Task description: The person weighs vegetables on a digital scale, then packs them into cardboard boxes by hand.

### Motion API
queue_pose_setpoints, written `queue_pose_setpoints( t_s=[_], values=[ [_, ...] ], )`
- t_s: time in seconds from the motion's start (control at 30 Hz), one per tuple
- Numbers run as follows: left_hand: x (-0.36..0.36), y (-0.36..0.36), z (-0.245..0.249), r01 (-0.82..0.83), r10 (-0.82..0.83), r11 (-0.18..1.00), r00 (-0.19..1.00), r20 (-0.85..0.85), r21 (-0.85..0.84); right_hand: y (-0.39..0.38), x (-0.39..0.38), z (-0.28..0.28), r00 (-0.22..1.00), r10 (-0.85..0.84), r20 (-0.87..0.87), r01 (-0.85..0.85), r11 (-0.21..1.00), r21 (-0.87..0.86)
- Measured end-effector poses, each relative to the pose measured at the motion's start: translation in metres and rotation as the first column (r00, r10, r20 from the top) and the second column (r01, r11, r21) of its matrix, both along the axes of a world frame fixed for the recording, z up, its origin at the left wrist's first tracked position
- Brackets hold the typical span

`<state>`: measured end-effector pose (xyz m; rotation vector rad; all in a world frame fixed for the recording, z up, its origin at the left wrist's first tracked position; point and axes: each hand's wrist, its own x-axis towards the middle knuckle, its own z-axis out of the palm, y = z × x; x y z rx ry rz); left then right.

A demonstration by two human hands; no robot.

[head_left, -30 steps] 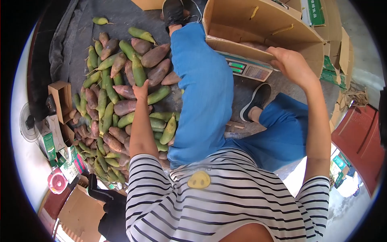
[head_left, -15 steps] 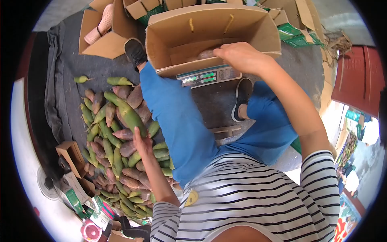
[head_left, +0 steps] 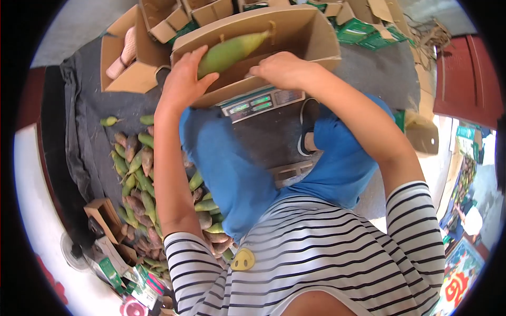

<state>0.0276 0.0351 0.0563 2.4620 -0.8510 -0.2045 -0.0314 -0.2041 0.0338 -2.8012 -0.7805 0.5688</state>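
Note:
My left hand (head_left: 182, 84) grips the thick end of a long green radish (head_left: 232, 52), which lies slantwise over the opening of a cardboard box (head_left: 324, 55). My right hand (head_left: 282, 71) reaches over the near wall of this box with its fingers curled. Whatever those fingers hold, if anything, is hidden. The box rests on a digital scale (head_left: 262, 104) with lit green displays, between my feet.
A pile of green and reddish radishes (head_left: 139, 181) lies on the dark floor cloth to the left. Another cardboard box (head_left: 145, 71) holds a pink mesh-like roll (head_left: 125, 52). More open boxes (head_left: 208, 11) line the back. A red panel (head_left: 466, 76) stands at right.
My left hand has lifted the green radish from the pile to the box opening. My right hand has shifted left in the view, and the reddish radish beside it no longer shows.

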Motion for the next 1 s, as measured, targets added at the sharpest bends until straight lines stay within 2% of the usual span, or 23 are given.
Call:
queue_pose_setpoints(
  t_s=[0.1,0.2,0.3,0.37,0.43,0.47,0.5,0.53,0.57,0.6,0.63,0.67,0.7,0.73,0.77,0.8,0.83,0.87,0.93,1.0],
  values=[
    [-0.005,-0.015,-0.014,0.102,-0.101,0.992,0.995,-0.012,0.080,0.003,0.004,0.001,1.000,-0.006,-0.025,0.006,1.000,-0.030],
    [-0.028,-0.031,-0.001,0.230,-0.190,0.952,0.961,-0.198,0.203,0.000,0.002,0.005,0.999,0.027,-0.025,-0.026,1.000,0.005],
    [-0.037,-0.059,-0.002,0.221,-0.119,0.834,0.967,-0.226,0.506,0.005,0.005,-0.005,0.999,0.002,-0.046,-0.004,0.999,-0.037],
    [-0.035,-0.064,-0.014,0.218,-0.134,0.832,0.971,-0.197,0.511,-0.004,-0.001,-0.001,0.998,-0.018,-0.067,0.013,0.998,-0.066],
    [-0.032,-0.064,-0.020,0.192,-0.130,0.858,0.979,-0.159,0.477,-0.017,-0.003,0.039,0.996,-0.047,-0.070,0.040,0.994,-0.106],
    [-0.036,-0.058,-0.023,0.175,-0.120,0.881,0.981,-0.150,0.439,-0.038,-0.009,0.067,0.986,-0.167,0.023,0.166,0.986,0.015],
    [-0.040,-0.055,-0.024,0.154,-0.105,0.903,0.984,-0.143,0.402,-0.068,-0.009,0.071,0.943,-0.319,0.096,0.285,0.922,0.263],
    [-0.043,-0.056,-0.026,0.148,-0.102,0.911,0.985,-0.135,0.386,-0.096,-0.017,0.095,0.832,-0.536,0.145,0.476,0.823,0.310],
    [-0.048,-0.055,-0.026,0.137,-0.096,0.918,0.987,-0.127,0.372,-0.153,-0.010,0.072,0.684,-0.684,0.253,0.578,0.720,0.384],
    [-0.052,-0.054,-0.025,0.125,-0.088,0.924,0.989,-0.118,0.360,-0.190,-0.039,0.091,0.597,-0.779,0.192,0.708,0.624,0.331],
    [-0.053,-0.053,-0.025,0.120,-0.086,0.924,0.991,-0.107,0.364,-0.245,-0.056,0.066,0.450,-0.813,0.369,0.814,0.544,0.204],
    [-0.053,-0.054,-0.024,0.110,-0.082,0.926,0.992,-0.090,0.362,-0.281,-0.086,0.054,0.376,-0.861,0.343,0.926,0.367,-0.092],
    [-0.051,-0.056,-0.024,0.098,-0.077,0.928,0.994,-0.073,0.360,-0.306,-0.124,0.026,0.345,-0.849,0.400,0.937,0.286,-0.200],
    [-0.050,-0.057,-0.023,0.098,-0.077,0.928,0.994,-0.072,0.358,-0.333,-0.164,-0.008,0.292,-0.921,0.260,0.905,0.177,-0.387],
    [-0.049,-0.057,-0.023,0.097,-0.075,0.928,0.994,-0.074,0.361,-0.355,-0.211,-0.049,0.266,-0.948,0.176,0.850,0.144,-0.507],
    [-0.048,-0.057,-0.023,0.093,-0.071,0.927,0.995,-0.075,0.364,-0.377,-0.284,-0.115,0.430,-0.869,0.246,0.856,0.305,-0.418],
    [-0.047,-0.057,-0.023,0.103,-0.075,0.920,0.993,-0.089,0.377,-0.330,-0.304,-0.088,0.041,-0.999,0.003,0.943,0.037,-0.329],
    [-0.047,-0.056,-0.024,0.102,-0.073,0.919,0.993,-0.088,0.381,-0.334,-0.331,-0.124,-0.119,-0.991,-0.068,0.939,-0.090,-0.332],
    [-0.049,-0.056,-0.023,0.105,-0.075,0.915,0.993,-0.090,0.390,-0.330,-0.370,-0.171,-0.293,-0.939,-0.178,0.956,-0.287,-0.060],
    [-0.050,-0.056,-0.022,0.105,-0.075,0.913,0.993,-0.090,0.395,-0.343,-0.371,-0.172,-0.104,-0.993,0.062,0.990,-0.098,0.097]
  ],
)
